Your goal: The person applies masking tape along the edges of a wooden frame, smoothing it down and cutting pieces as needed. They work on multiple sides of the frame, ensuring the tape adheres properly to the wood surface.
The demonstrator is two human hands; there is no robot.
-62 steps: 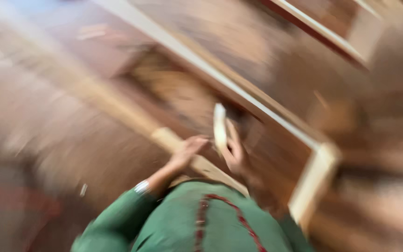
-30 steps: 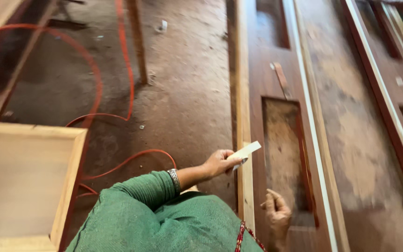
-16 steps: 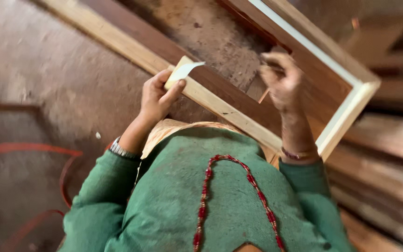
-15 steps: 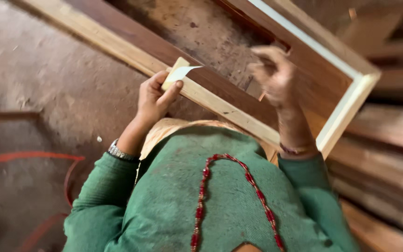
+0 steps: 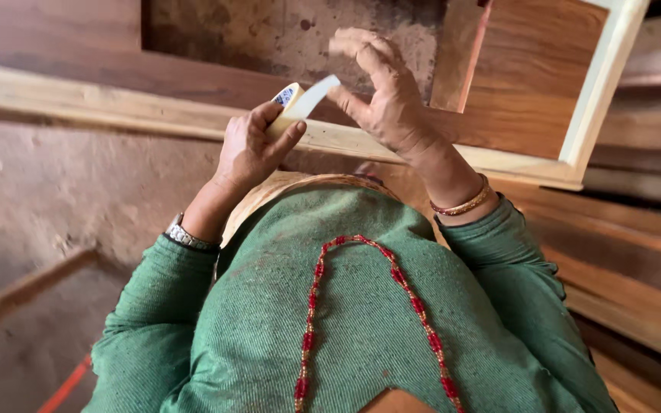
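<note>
Left hand [image 5: 250,149] clenched around a tape roll [image 5: 288,103], thumb on one side, fingers curled over the other, up in front of the chest. Right hand [image 5: 384,95] just beside it, fingertips [image 5: 343,95] pinching the loose tape end [image 5: 321,90], other fingers spread and bent above. Tape end stretched short between roll and right fingertips, pale and flat. Roll pale too, with a bit of blue print on its side. Both hands above a light wood strip [image 5: 116,111] that runs across from left to right. Behind the hands, a brown wood panel [image 5: 533,76] with a pale frame [image 5: 602,84] at its edge, and a rough grey patch [image 5: 292,34] showing through an opening. Metal watch [image 5: 187,237] on the left wrist, thin red and gold bangle [image 5: 464,205] on the right wrist. Green sweater [image 5: 353,321] filling the lower part of the view, red bead necklace [image 5: 311,306] hanging down it. Dusty floor [image 5: 78,191] on the left, with a bit of orange cord [image 5: 66,385] near the bottom corner. More brown boards [image 5: 636,260] on the right.
</note>
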